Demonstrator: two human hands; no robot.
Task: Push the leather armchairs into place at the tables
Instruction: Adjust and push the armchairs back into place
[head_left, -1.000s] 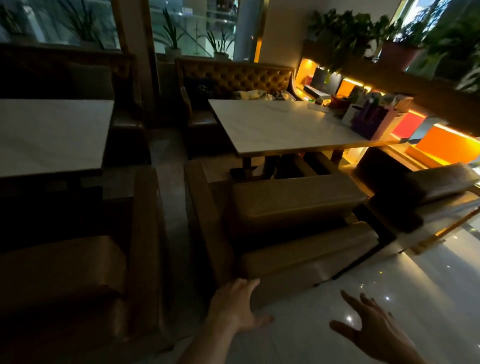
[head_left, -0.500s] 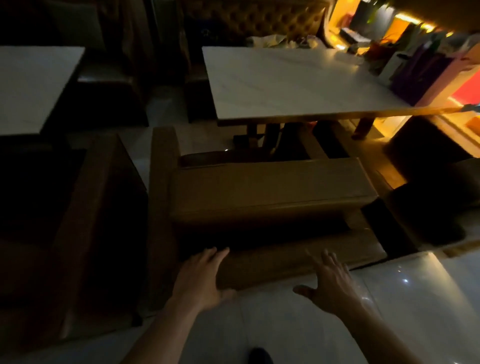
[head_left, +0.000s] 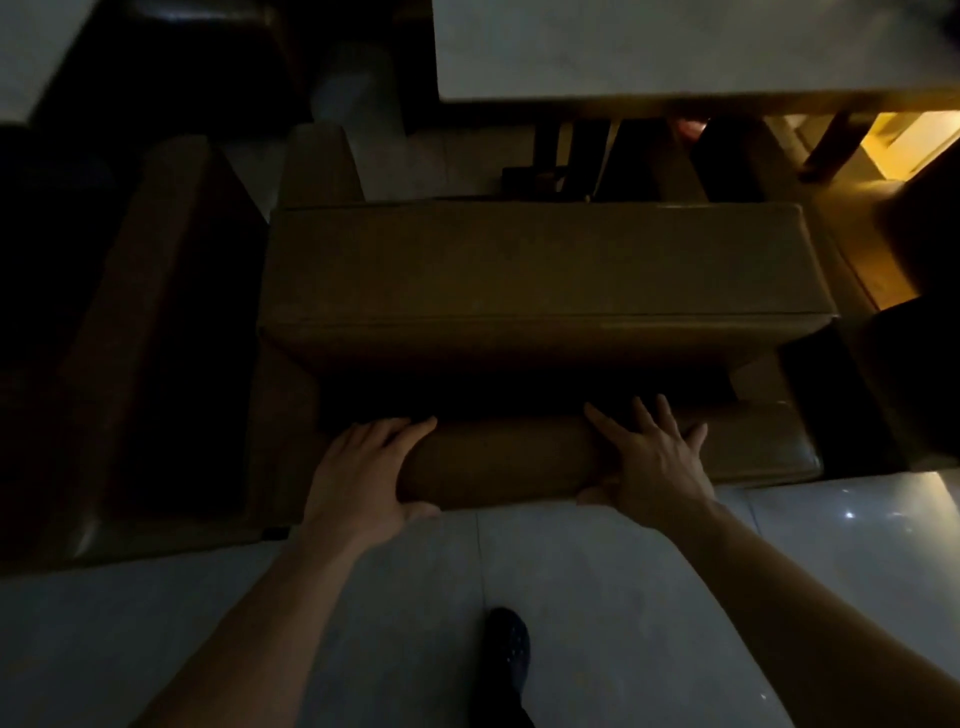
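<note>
A brown leather armchair (head_left: 540, 265) stands right below me, its wide seat cushion facing a white-topped table (head_left: 649, 47) at the top of the view. Both my hands rest on the padded top of its backrest (head_left: 498, 462). My left hand (head_left: 363, 467) wraps over the left part, fingers curled forward and thumb on the near side. My right hand (head_left: 649, 457) lies flat with fingers spread on the right part. The table's dark legs show just beyond the seat's far edge.
A second leather armchair (head_left: 145, 332) sits close on the left, at another white table (head_left: 31, 47). A dark armchair (head_left: 914, 374) stands at the right edge. Pale tiled floor (head_left: 260, 639) lies under me, with my dark shoe (head_left: 506, 644) on it.
I have stepped closer and tilted my view down. Both hands moved forward from above the floor and landed on the armchair's backrest.
</note>
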